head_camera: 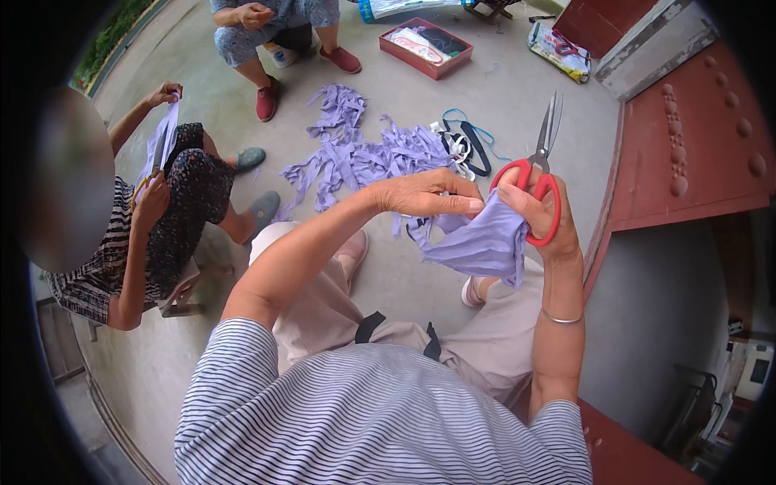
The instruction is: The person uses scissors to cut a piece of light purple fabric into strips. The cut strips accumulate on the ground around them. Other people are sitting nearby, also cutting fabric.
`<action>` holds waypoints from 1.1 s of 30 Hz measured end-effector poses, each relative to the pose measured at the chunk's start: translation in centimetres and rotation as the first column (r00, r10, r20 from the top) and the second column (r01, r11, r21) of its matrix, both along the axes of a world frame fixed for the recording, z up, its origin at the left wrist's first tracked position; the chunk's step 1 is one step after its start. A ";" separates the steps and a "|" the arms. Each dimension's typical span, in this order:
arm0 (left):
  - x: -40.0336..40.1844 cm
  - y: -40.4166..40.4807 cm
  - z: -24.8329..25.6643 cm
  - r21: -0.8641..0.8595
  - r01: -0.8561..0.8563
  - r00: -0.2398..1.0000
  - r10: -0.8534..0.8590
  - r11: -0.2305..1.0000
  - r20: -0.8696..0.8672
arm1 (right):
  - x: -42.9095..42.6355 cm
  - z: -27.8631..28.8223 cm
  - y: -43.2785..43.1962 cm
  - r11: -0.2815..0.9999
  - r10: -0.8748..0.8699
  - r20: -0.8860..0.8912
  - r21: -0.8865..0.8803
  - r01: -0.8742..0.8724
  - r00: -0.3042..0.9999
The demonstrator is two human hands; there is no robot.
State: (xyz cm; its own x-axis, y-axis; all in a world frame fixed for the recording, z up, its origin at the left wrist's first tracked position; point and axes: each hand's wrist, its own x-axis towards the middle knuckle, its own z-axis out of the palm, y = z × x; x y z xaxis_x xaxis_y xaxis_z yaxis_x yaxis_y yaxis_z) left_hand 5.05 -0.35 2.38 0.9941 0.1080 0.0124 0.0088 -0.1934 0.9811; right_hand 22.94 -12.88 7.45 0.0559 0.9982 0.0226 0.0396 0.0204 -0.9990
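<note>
My right hand holds red-handled scissors, their blades pointing up and slightly parted, with its fingers in the handles. Its thumb also presses on a lilac cloth that hangs in folds below. At the cloth's upper edge is my left hand, its thumb and fingers near together; whether they pinch the cloth cannot be made out. Beyond my hands, a heap of lilac fabric strips lies on the concrete floor. Black and white straps and a blue cord lie at the heap's right end.
At the left a seated person cuts lilac cloth with yellow-handled scissors. Another person sits at the top. A red box with mixed items and a printed bag stand on the floor. A red studded door is at the right.
</note>
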 end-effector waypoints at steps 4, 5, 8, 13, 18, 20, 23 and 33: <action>0.0 -0.6 -0.1 0.012 0.022 0.992 -0.023 1.000 0.120 | 0.5 0.0 -0.3 0.999 -0.033 -0.013 -0.007 0.033 0.999; 0.0 -0.7 -0.2 0.023 0.025 0.989 -0.028 0.999 0.146 | 0.7 0.1 -0.4 1.000 -0.026 -0.013 -0.011 0.026 1.000; 0.2 -0.9 -0.2 0.006 0.073 0.996 -0.073 0.997 0.056 | 1.3 -0.1 -0.6 1.000 -0.017 0.004 -0.018 0.017 1.000; 0.5 -1.2 -1.0 0.099 0.047 0.997 -0.053 0.994 0.063 | 1.8 0.8 -0.7 1.000 -0.012 0.092 0.014 0.011 0.996; 0.1 -0.5 0.0 0.035 -0.125 0.991 0.123 0.992 0.048 | 3.0 1.1 -1.1 0.995 -0.083 0.164 0.060 0.074 0.983; -0.1 -0.2 0.4 -0.003 -0.155 0.986 0.155 0.988 0.060 | 3.7 1.4 -1.3 0.994 -0.114 0.243 0.029 0.110 0.963; -0.4 0.5 0.9 -0.005 -0.201 0.979 0.201 0.980 0.027 | 4.2 1.4 -1.1 0.989 -0.144 0.317 0.004 0.150 0.937; -0.6 1.6 2.0 -0.042 -0.222 0.968 0.225 0.974 0.107 | 2.6 -0.6 1.0 0.978 -0.164 0.380 -0.060 0.201 0.910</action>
State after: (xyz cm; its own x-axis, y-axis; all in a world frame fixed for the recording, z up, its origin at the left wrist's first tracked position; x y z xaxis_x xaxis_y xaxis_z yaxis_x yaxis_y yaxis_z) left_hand 4.44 1.27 4.42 0.9374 0.3292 0.1139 -0.0600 -0.1694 0.9837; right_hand 25.49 -11.91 6.86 0.2438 0.9697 -0.0178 0.4015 -0.1176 -0.9083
